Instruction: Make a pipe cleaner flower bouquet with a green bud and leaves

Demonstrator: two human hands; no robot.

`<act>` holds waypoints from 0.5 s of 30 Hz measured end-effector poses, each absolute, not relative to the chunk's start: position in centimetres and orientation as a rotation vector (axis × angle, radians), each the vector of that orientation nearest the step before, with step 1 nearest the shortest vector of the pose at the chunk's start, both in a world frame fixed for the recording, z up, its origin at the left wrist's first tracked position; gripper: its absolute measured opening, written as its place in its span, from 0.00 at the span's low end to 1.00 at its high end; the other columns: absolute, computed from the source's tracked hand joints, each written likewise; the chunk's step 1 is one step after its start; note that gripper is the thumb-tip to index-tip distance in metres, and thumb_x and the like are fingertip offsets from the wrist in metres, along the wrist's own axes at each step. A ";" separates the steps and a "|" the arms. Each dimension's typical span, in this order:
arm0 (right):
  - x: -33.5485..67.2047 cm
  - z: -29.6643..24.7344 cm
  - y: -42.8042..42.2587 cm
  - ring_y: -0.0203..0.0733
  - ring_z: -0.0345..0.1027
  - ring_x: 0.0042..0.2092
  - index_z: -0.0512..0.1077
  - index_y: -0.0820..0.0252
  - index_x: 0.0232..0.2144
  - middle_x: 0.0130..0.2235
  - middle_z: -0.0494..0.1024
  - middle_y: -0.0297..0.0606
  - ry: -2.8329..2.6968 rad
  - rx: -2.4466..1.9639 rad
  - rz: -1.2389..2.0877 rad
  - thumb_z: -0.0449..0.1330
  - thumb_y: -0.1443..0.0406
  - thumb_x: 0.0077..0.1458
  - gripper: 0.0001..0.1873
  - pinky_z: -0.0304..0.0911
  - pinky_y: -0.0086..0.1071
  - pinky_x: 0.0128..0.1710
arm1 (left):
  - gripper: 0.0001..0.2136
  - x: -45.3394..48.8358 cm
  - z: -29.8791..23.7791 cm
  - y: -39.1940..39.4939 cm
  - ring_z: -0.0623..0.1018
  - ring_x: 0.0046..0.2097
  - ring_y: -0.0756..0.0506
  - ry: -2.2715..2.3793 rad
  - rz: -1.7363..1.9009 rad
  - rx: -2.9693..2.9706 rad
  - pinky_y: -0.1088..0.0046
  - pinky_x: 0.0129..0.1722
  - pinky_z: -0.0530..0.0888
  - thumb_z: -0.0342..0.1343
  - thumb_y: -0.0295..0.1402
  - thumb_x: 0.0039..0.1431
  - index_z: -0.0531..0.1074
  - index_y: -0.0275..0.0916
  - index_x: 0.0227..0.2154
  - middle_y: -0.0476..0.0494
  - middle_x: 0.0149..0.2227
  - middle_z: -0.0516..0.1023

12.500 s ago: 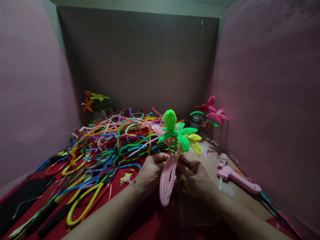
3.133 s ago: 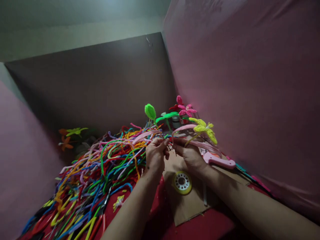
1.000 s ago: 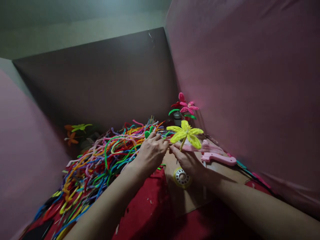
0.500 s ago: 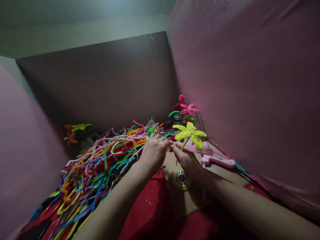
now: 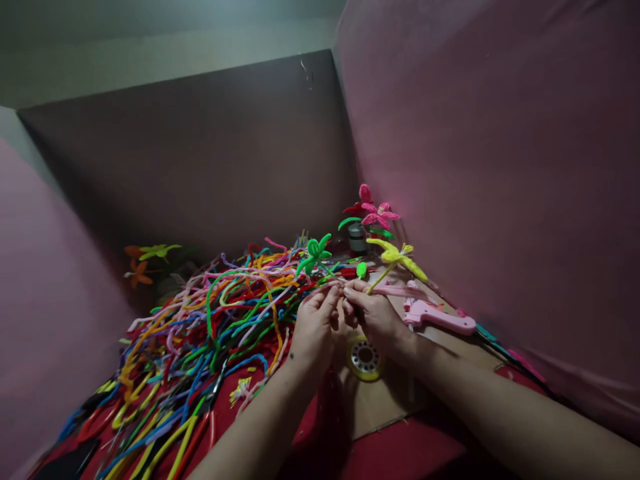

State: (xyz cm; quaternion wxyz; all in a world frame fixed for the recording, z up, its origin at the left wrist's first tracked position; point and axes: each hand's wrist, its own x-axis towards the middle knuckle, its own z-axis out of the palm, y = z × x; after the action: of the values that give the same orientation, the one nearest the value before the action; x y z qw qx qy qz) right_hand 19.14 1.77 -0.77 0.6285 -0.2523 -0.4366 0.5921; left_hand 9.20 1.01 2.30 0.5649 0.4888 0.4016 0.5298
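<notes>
My left hand is closed, thumb and finger pinching a thin pink strip near the middle. Just above its fingertips is a green pipe-cleaner flower, its thin stem running down to where both hands meet. My right hand is closed too, beside the left and almost touching it. A yellow pipe-cleaner flower rises from it on a yellow stem, tilted to the right. More of the pink strip extends rightward behind that hand. Fingers hide how stems and strip are joined. A small green piece shows above the right hand.
A large heap of colourful pipe cleaners covers the left, with scissors among them. Cardboard carries a yellow-rimmed wheel-like roll and a pink glue gun. Pink flowers stand behind; orange flowers at far left.
My left hand has turned and lowered, showing its thumb side; the green flower is now in full view. The yellow flower has tipped sideways and moved right with my right hand's turn.
</notes>
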 end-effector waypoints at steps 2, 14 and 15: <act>19.0 -1.0 1.7 0.27 0.52 0.19 0.62 0.61 0.22 0.18 0.61 0.26 -1.057 -0.566 1.378 0.58 0.59 0.51 0.13 0.47 0.24 0.19 | 0.15 9.5 2.5 1.1 0.64 0.16 0.54 0.831 1.247 1.026 0.79 0.16 0.61 0.64 0.41 0.40 0.71 0.34 0.25 0.53 0.15 0.66; 19.2 -0.3 1.3 0.29 0.60 0.20 0.68 0.64 0.22 0.20 0.69 0.30 -1.152 -0.510 1.639 0.67 0.64 0.36 0.12 0.57 0.24 0.20 | 0.09 7.6 1.8 1.7 0.72 0.23 0.51 0.920 1.195 1.179 0.77 0.22 0.68 0.64 0.32 0.38 0.72 0.34 0.22 0.49 0.22 0.72; 19.2 -0.2 1.2 0.27 0.58 0.19 0.67 0.64 0.20 0.19 0.68 0.29 -1.176 -0.523 1.608 0.66 0.65 0.36 0.11 0.54 0.23 0.19 | 0.08 7.6 1.8 1.7 0.73 0.24 0.51 0.936 1.184 1.231 0.75 0.24 0.69 0.64 0.32 0.38 0.72 0.34 0.21 0.48 0.23 0.73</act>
State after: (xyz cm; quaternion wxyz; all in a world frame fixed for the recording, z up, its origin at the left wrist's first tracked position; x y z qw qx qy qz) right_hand 19.17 1.16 -0.25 0.5152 -0.2176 -0.4893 0.6691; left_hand 7.65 1.70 1.84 0.5622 0.5228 0.3974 0.5027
